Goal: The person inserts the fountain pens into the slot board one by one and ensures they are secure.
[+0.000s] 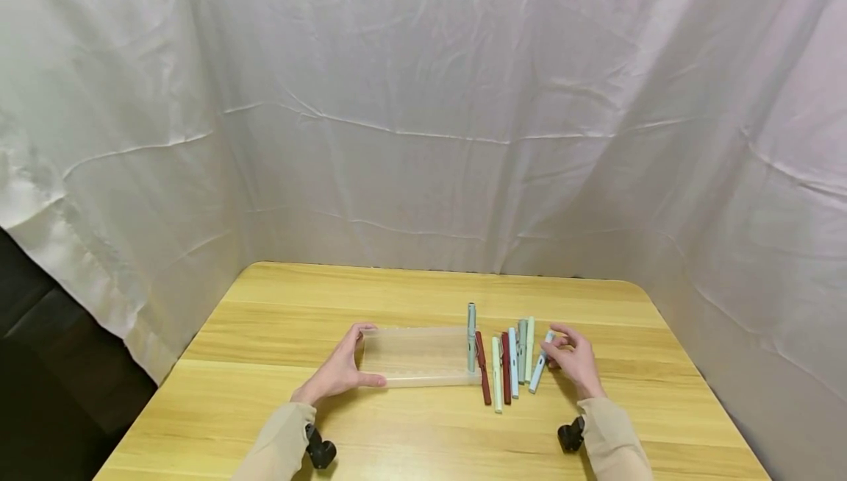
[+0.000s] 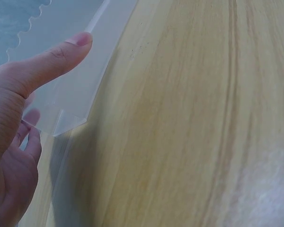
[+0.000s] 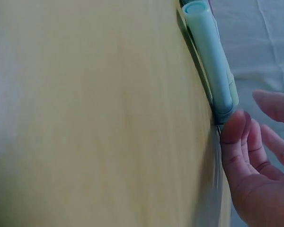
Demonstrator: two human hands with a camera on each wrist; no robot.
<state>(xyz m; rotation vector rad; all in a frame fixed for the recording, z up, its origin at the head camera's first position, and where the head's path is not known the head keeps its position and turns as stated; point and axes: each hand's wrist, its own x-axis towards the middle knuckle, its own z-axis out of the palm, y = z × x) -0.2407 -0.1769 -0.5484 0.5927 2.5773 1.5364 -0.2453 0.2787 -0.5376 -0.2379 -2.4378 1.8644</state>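
My left hand [image 1: 340,371] grips the left end of a clear plastic pen rack [image 1: 417,354], thumb along the near side and fingers behind the far corner. A scalloped edge of the rack shows in the left wrist view. One grey-green pen [image 1: 471,337] lies across the rack's right end. My right hand [image 1: 574,360] pinches the far end of a light blue pen [image 1: 538,376], which slants at the right of a group of pens. In the right wrist view, the thumb and fingertips meet at the end of that pen [image 3: 210,61].
Between the rack and my right hand lie several capped pens: dark red [image 1: 484,371], pale green [image 1: 497,378], light blue [image 1: 513,363] and grey-green [image 1: 522,352]. All are on a wood-grain table [image 1: 410,437]. Pale curtains [image 1: 423,135] hang around its back and sides.
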